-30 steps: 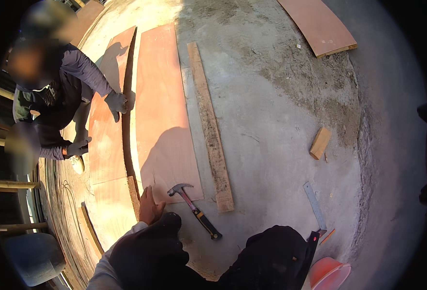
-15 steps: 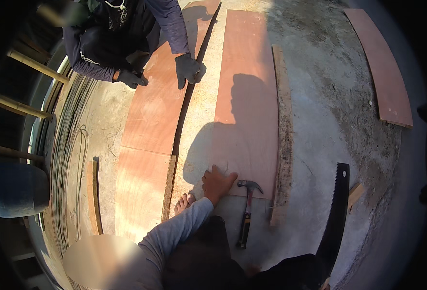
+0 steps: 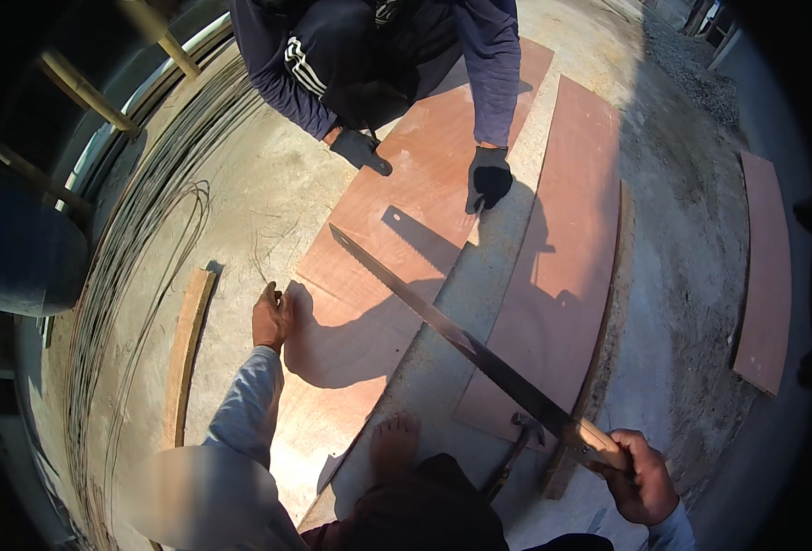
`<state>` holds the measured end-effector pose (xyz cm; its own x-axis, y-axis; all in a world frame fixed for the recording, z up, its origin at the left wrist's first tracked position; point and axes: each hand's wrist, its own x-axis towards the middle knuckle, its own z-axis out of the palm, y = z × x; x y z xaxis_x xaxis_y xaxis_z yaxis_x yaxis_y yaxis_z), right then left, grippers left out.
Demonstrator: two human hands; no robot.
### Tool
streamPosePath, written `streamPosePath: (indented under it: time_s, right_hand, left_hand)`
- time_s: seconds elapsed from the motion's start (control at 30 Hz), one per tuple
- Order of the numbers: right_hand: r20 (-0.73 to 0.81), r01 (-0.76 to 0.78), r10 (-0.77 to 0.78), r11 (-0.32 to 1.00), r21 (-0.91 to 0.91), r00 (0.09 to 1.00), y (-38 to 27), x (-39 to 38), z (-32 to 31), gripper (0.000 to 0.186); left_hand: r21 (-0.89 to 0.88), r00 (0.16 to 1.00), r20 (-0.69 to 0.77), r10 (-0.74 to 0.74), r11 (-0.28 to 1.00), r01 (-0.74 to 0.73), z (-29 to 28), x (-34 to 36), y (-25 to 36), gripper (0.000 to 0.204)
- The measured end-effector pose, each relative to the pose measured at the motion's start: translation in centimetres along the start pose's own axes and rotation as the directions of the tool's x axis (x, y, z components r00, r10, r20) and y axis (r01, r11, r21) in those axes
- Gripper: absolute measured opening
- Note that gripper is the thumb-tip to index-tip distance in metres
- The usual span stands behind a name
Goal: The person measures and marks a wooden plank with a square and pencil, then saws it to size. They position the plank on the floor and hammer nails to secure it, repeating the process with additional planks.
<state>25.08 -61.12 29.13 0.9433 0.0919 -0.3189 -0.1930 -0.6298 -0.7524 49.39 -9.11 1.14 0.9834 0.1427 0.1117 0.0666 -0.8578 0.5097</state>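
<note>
My right hand [image 3: 647, 477] is wrapped round the wooden handle of a hand saw [image 3: 461, 340]. The long dark blade reaches up and left, raised above the plywood board [image 3: 351, 317], on which its shadow falls. At that board's left edge is my left hand [image 3: 274, 317], its fingers curled against the edge; their undersides are hidden. Across the board crouches a co-worker, whose gloved left hand [image 3: 490, 180] is at the board's right edge and gloved right hand [image 3: 360, 151] at its left edge.
A second plywood board [image 3: 562, 248] lies to the right, with a claw hammer [image 3: 516, 450] at its near end and a timber strip [image 3: 619, 266] alongside. Farther right lies another panel [image 3: 762, 275]. Leftward are a wood batten [image 3: 188, 354], long steel rods [image 3: 117, 266] and a blue drum [image 3: 29, 253].
My view has shifted left. My left hand has moved from the second board to the left board's edge. My right hand has come into view, holding the saw that stood at the right.
</note>
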Motion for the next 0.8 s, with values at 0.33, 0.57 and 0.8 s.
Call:
streamPosePath:
  time_s: [0.33, 0.57, 0.8]
  right_hand:
    - [0.420, 0.043, -0.127, 0.978, 0.204, 0.899, -5.0, 16.9, 6.3, 0.056]
    - [0.397, 0.201, -0.389, 0.876, 0.438, 0.831, -6.3, 17.7, 5.3, 0.082]
    - [0.307, 0.059, -0.210, 0.898, 0.435, 0.928, -1.4, 16.2, 7.4, 0.072]
  left_hand:
    - [-0.451, 0.897, 0.367, -0.248, 0.795, 0.405, -1.0, 2.8, 1.8, 0.032]
    - [-0.373, 0.968, 0.137, -0.211, 0.894, 0.248, -1.4, 1.5, 3.7, 0.032]
    - [0.019, 0.972, 0.053, -0.228, 0.974, 0.227, -1.9, 1.2, 5.3, 0.035]
